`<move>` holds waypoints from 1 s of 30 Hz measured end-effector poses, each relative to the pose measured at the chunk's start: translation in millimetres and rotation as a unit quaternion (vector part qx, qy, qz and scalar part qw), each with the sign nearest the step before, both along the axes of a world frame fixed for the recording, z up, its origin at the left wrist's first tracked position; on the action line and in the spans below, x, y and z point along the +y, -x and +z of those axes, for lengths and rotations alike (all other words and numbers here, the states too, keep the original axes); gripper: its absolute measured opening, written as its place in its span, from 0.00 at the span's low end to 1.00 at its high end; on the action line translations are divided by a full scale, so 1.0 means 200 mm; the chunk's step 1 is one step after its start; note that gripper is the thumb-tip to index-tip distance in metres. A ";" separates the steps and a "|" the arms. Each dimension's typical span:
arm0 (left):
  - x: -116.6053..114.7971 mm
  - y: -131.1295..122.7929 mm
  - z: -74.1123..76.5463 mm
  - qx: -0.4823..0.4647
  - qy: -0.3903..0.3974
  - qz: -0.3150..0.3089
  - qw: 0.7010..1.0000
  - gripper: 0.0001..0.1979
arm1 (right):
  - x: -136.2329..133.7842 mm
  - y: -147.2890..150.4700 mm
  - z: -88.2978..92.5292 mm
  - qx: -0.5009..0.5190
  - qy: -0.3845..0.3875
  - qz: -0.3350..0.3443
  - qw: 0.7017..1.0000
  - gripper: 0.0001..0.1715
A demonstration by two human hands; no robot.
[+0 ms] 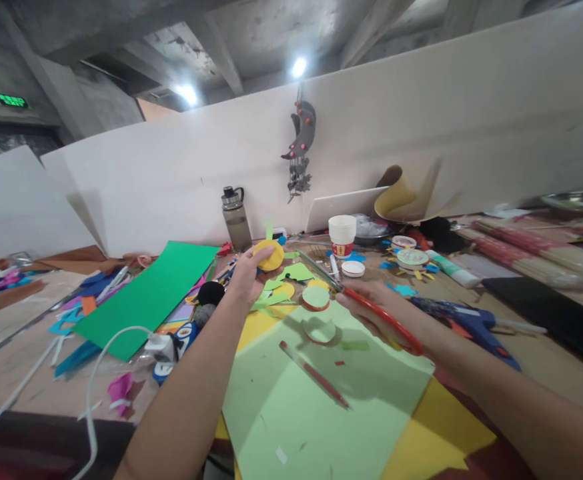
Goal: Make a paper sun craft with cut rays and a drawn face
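My left hand (249, 273) is raised over the far part of the work area and pinches a round yellow disc (271, 256). A strip of light green paper (269, 231) shows just behind the disc. On the right, my right hand (366, 303) is closed on red-handled scissors (381, 313), whose blades point away to the upper left. Below the hands lies a light green sheet (311, 427). Two round pieces with light green tops (316, 297) sit near its far edge, close to several green and yellow scraps. A red pen (315, 375) rests on the sheet.
Beyond stand a grey bottle (236, 220) and stacked paper cups (342, 233). On the left are a dark green sheet (146, 300) and a white cable (91, 400). A blue glue gun (476, 327) and a black flat piece (546, 320) lie on the right.
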State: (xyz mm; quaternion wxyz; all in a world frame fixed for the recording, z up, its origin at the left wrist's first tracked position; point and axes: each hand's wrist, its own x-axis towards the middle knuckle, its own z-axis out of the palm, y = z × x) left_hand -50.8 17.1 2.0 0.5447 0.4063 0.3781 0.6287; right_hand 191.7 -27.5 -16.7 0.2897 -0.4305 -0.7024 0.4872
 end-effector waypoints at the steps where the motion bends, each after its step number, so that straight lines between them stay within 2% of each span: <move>1: 0.00 0.00 0.00 0.000 0.000 0.000 1.000 0.16 | 0.00 0.00 0.00 -0.001 -0.001 -0.004 1.000 0.22; 8: 0.01 0.00 -0.01 -0.002 -0.009 -0.010 1.000 0.16 | 0.01 0.01 -0.02 0.002 0.007 -0.008 1.000 0.24; 16: 0.00 0.00 -0.01 -0.005 -0.003 -0.008 1.000 0.15 | 0.01 0.01 -0.04 0.003 -0.037 -0.006 0.999 0.23; 23: 0.00 0.00 0.00 0.003 0.004 0.000 1.000 0.15 | 0.03 0.01 -0.08 0.028 -0.008 -0.008 1.000 0.21; 30: 0.00 0.00 0.00 -0.002 0.004 -0.001 1.000 0.16 | 0.02 0.02 -0.06 0.019 0.001 -0.021 1.000 0.22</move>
